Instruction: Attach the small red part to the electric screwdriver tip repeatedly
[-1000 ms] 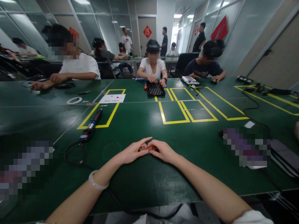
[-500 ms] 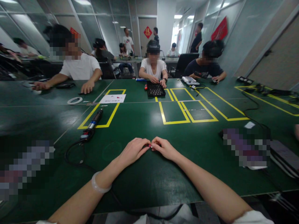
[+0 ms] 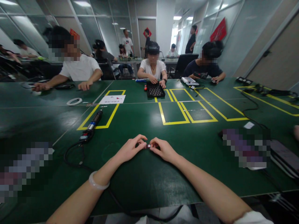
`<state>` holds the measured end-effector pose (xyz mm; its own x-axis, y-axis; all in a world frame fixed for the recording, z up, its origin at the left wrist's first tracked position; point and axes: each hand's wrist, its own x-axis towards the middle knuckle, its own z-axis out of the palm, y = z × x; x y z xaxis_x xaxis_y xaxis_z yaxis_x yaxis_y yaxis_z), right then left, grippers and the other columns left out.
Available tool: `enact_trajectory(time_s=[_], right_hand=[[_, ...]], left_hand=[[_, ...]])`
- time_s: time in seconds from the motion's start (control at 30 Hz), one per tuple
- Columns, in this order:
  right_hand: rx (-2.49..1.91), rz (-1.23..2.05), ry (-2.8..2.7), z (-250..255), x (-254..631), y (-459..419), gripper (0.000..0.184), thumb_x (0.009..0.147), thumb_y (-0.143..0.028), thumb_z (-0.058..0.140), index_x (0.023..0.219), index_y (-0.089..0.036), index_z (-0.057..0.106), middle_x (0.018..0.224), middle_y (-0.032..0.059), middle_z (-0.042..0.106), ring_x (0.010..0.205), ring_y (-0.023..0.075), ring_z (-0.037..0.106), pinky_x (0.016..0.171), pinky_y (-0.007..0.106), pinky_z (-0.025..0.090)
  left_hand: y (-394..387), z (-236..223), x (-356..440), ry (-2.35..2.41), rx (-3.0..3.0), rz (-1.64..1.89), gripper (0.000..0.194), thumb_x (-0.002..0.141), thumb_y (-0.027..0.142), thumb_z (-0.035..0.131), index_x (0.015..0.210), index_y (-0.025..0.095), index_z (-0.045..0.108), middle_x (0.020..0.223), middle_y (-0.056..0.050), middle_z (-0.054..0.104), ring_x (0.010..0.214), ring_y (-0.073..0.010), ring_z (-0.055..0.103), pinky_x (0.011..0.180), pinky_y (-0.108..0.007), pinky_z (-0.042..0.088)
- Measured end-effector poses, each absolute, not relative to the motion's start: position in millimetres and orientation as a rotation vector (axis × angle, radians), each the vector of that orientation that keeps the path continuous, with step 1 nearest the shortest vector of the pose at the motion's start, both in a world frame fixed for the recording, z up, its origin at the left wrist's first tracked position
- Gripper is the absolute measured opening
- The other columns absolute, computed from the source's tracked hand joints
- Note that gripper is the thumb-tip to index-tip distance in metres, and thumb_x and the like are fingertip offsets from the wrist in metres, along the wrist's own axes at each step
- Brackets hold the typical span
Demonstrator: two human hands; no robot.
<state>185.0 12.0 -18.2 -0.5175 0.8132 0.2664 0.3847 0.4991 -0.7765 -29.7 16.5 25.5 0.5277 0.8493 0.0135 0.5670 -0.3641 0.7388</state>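
The person has a small piece between the two hands, over the front part of the green counter. The right hand pinches its right end with bent fingers. The left hand is at the other end, with one finger lifted; I cannot tell if its other fingers grip the piece or only touch it. The step looks like turning or working the piece by hand. The next move seems to call for a soft, steady pinch, because such a tiny thing could slip. The piece has a shiny, pale middle and some red by the right fingers. It is too small to tell its full shape.
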Motion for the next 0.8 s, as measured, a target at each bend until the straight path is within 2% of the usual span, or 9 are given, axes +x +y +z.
enact_trajectory(time_s=[0.17, 0.3, 0.43, 0.5, 0.6, 0.7, 0.8], right_hand=[[-0.981, 0.889, -2.101, -17.8, 187.8, 14.0, 0.012, 0.089, -0.022, 0.057, 0.101, -0.019, 0.059, 0.091, 0.0020, 0.063, 0.076, 0.0134, 0.058, 0.071, 0.025, 0.046], [-0.976, 0.863, -2.102, -18.6, 188.4, 14.7, 0.013, 0.089, -0.022, 0.059, 0.101, -0.019, 0.061, 0.094, 0.0030, 0.062, 0.077, 0.0135, 0.058, 0.073, 0.025, 0.047], [-0.980, 0.867, -2.106, -20.0, 187.7, 14.9, 0.014, 0.089, -0.022, 0.058, 0.102, -0.018, 0.062, 0.093, 0.0031, 0.063, 0.077, 0.0136, 0.059, 0.072, 0.025, 0.047], [-0.973, 0.867, -2.107, -21.0, 187.4, 15.1, 0.015, 0.089, -0.022, 0.058, 0.103, -0.019, 0.062, 0.093, 0.0030, 0.063, 0.077, 0.0136, 0.059, 0.072, 0.025, 0.047], [-0.965, 0.868, -2.107, -22.0, 187.4, 15.2, 0.015, 0.089, -0.022, 0.058, 0.103, -0.019, 0.062, 0.094, 0.0030, 0.064, 0.078, 0.0137, 0.059, 0.073, 0.025, 0.047], [-0.976, 0.870, -2.104, -22.0, 187.8, 15.0, 0.014, 0.089, -0.022, 0.058, 0.103, -0.019, 0.062, 0.093, 0.0031, 0.064, 0.078, 0.0139, 0.059, 0.073, 0.026, 0.047], [-0.981, 0.867, -2.098, -21.2, 188.3, 14.9, 0.013, 0.089, -0.022, 0.058, 0.102, -0.019, 0.062, 0.093, 0.0030, 0.063, 0.077, 0.0138, 0.059, 0.073, 0.026, 0.047]], left_hand=[[50.2, 21.3, -83.2, 1.629, 2.319, 0.677, 0.040, 0.090, 0.046, 0.041, 0.117, 0.020, 0.056, 0.114, -0.009, 0.063, 0.107, -0.0239, 0.058, 0.095, -0.037, 0.041], [71.3, 13.8, -158.0, 2.309, 2.274, 0.640, 0.050, 0.089, 0.046, 0.040, 0.127, 0.013, 0.051, 0.130, -0.018, 0.052, 0.119, -0.0335, 0.048, 0.099, -0.047, 0.037], [73.7, 11.0, -219.1, 2.721, 1.893, 0.400, 0.069, 0.084, 0.054, 0.046, 0.133, 0.006, 0.041, 0.135, -0.026, 0.043, 0.118, -0.0440, 0.046, 0.089, -0.053, 0.041], [72.6, 11.2, -235.5, 2.707, 1.713, 0.271, 0.072, 0.083, 0.058, 0.046, 0.132, 0.006, 0.042, 0.129, -0.025, 0.047, 0.110, -0.0439, 0.051, 0.080, -0.052, 0.045], [73.4, 11.1, -246.9, 2.622, 1.573, 0.176, 0.066, 0.083, 0.063, 0.043, 0.126, 0.013, 0.049, 0.119, -0.019, 0.054, 0.100, -0.0386, 0.057, 0.071, -0.047, 0.048], [77.3, 8.0, -254.6, 2.577, 1.654, 0.199, 0.061, 0.080, 0.060, 0.048, 0.124, 0.017, 0.051, 0.119, -0.018, 0.055, 0.101, -0.0364, 0.057, 0.071, -0.044, 0.048], [82.3, 3.0, -262.0, 2.461, 1.799, 0.306, 0.058, 0.075, 0.052, 0.059, 0.118, 0.013, 0.052, 0.115, -0.020, 0.057, 0.099, -0.0370, 0.057, 0.073, -0.045, 0.047]])
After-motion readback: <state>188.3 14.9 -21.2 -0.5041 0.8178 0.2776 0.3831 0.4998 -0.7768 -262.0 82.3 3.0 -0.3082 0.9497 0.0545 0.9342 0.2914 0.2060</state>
